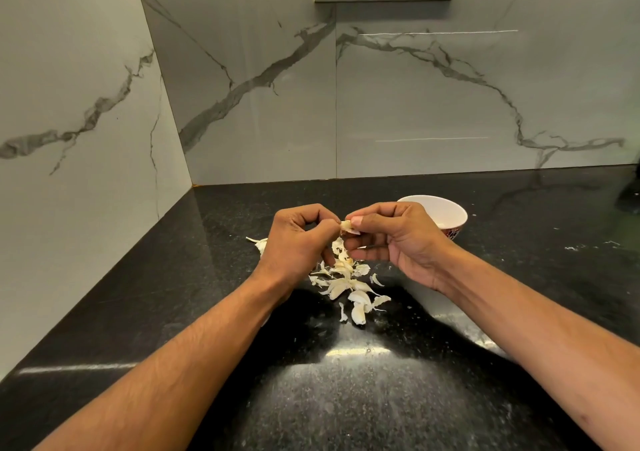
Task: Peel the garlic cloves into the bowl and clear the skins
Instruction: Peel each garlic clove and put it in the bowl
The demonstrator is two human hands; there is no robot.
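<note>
Garlic clove (pixel 347 226) pinched by left hand (pixel 298 243) and right hand (pixel 394 239); skins (pixel 349 286) beneath; bowl (pixel 437 216) behind.

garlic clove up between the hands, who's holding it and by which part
Both hands pinch the garlic clove: the right hand holds one end under its thumb, and the left hand fingertips pinch the other end. It is above the skins.

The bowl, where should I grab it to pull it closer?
Grip the bowl by its rim on the right side. It stands upright with its open rim clear there, while the right hand covers its left edge. A thumb inside and fingers outside should probably hold it steady.
</note>
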